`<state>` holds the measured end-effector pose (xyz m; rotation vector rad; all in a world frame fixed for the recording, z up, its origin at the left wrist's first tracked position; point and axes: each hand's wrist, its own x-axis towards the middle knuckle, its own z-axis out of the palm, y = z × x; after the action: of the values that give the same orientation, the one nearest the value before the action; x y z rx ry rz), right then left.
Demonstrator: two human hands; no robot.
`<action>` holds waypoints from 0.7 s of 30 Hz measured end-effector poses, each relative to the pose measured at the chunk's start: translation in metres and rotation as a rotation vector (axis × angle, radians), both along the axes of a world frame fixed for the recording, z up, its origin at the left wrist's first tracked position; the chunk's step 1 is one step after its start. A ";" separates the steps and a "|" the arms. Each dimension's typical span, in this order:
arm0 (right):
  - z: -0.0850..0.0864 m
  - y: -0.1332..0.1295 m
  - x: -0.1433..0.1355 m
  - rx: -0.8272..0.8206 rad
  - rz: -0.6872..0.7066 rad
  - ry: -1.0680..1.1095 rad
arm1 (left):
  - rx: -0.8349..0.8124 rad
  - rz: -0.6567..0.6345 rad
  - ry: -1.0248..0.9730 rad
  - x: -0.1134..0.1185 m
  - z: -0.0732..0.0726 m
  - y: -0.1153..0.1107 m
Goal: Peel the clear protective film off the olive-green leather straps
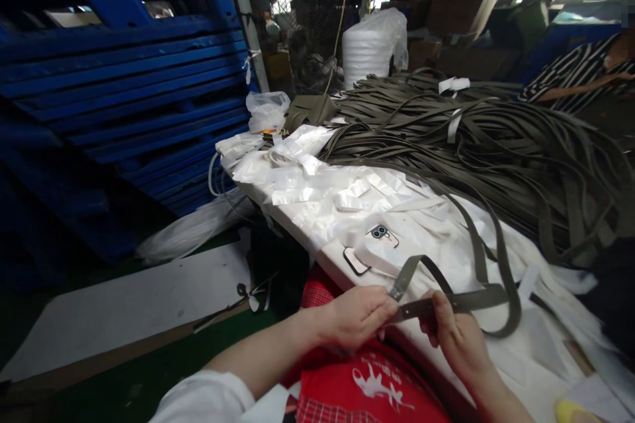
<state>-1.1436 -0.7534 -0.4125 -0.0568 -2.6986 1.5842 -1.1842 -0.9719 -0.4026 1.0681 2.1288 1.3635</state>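
Note:
A long olive-grey strap (476, 299) is stretched between my two hands just above the table's near edge. My left hand (358, 317) pinches one end of it, where small holes or studs show. With thumb and fingers closed, my right hand (454, 330) grips the same strap a short way to the right. From there the strap loops up and back over the table. Behind it a large heap of similar straps (417, 139) covers the far side, bundled in places with white ties. A phone with a dual camera (381, 232) lies on the white wrapping, partly covered.
White plastic strips (317, 182) litter the white table. Blue pallets (124, 92) are stacked at the left, beside a pale board (133, 304) on the floor. A white foam roll (370, 46) stands behind. At the right is another person's striped sleeve (570, 73).

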 end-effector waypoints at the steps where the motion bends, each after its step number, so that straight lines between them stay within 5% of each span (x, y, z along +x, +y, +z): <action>1: 0.001 0.004 -0.001 0.027 -0.008 -0.002 | -0.006 -0.028 -0.094 0.000 -0.002 0.000; 6: 0.007 0.005 -0.009 0.044 0.036 0.089 | 0.042 -0.054 -0.335 -0.003 -0.013 0.008; 12: 0.001 -0.005 -0.014 0.029 0.165 -0.058 | 0.024 0.050 -0.055 -0.006 -0.012 0.011; 18: -0.008 -0.005 -0.018 -0.693 0.024 -0.396 | -0.001 0.172 0.001 0.006 -0.003 0.002; 21: -0.009 -0.009 -0.016 -0.885 -0.039 -0.346 | -0.001 0.253 -0.285 0.009 -0.009 0.001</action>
<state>-1.1599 -0.7620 -0.4218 -0.4107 -1.9021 2.8075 -1.1754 -0.9711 -0.4117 0.5743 2.0985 1.5232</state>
